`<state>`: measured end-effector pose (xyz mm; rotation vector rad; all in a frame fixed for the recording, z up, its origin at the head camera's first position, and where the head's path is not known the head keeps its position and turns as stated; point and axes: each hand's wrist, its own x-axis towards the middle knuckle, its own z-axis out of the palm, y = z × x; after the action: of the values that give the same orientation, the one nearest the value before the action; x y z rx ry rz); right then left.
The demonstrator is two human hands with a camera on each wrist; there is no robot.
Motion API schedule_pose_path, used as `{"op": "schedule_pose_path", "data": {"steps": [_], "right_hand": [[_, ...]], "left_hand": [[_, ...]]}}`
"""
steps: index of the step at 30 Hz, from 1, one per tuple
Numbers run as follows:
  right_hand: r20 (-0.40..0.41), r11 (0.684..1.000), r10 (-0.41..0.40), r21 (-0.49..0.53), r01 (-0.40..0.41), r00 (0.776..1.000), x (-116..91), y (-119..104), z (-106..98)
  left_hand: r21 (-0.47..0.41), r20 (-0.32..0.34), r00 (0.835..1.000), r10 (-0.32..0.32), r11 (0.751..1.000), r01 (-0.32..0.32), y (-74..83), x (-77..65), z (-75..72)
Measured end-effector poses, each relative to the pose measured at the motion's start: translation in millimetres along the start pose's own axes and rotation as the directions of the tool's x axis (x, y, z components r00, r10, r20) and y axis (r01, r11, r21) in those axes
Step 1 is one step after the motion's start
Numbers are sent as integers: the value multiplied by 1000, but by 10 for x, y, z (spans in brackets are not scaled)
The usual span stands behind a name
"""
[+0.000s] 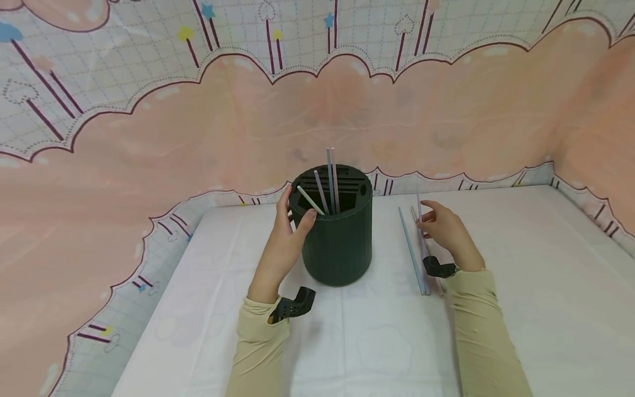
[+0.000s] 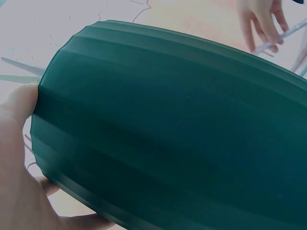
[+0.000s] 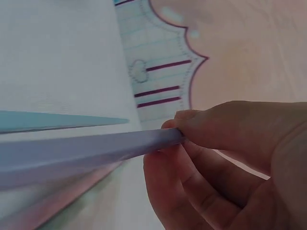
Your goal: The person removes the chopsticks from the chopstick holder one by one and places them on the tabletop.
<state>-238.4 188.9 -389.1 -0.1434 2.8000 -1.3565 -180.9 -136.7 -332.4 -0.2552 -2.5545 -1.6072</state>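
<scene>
A dark green pen holder (image 1: 337, 248) stands upright, with several thin pale sticks (image 1: 335, 182) leaning in its front compartment. My left hand (image 1: 279, 248) grips the holder's left side, thumb at the front rim and fingers round the outside; in the left wrist view the green wall (image 2: 168, 129) fills most of the picture. Over to the right, my right hand (image 1: 450, 234) pinches a thin lilac stick (image 3: 96, 147) near one end between thumb and fingers. Beside it lie a light blue stick (image 1: 410, 248) and a pink stick (image 3: 62, 199), the latter partly hidden by the hand.
The table has a white cover (image 1: 367, 342). Behind and to the left hangs a patterned peach and white cloth (image 1: 322, 121). The holder's top also has narrow slots (image 1: 342, 175) and a small round hole. A black wrist mount (image 1: 295, 305) sits at my left cuff.
</scene>
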Motion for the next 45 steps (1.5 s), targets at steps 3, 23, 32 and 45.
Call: {"op": "schedule_pose_path", "data": {"steps": [3,23,32,45], "right_hand": [[22,999,24,-35,-23,999,27,60,68],[-15,993,96,-63,-97,995,102,201,345],[-23,992,79,-93,-81,997,73,133,251],[-439,974,-193,19,224,877,10,-457,255]], "left_hand": [[-6,-1,1000,4,1000,-4,0,1,2],[-18,-6,1000,21,1000,-21,45,8,-3],[-10,0,1000,10,1000,-10,36,2,-3],[-16,4,1000,-1,1000,1,36,-21,-5]]}}
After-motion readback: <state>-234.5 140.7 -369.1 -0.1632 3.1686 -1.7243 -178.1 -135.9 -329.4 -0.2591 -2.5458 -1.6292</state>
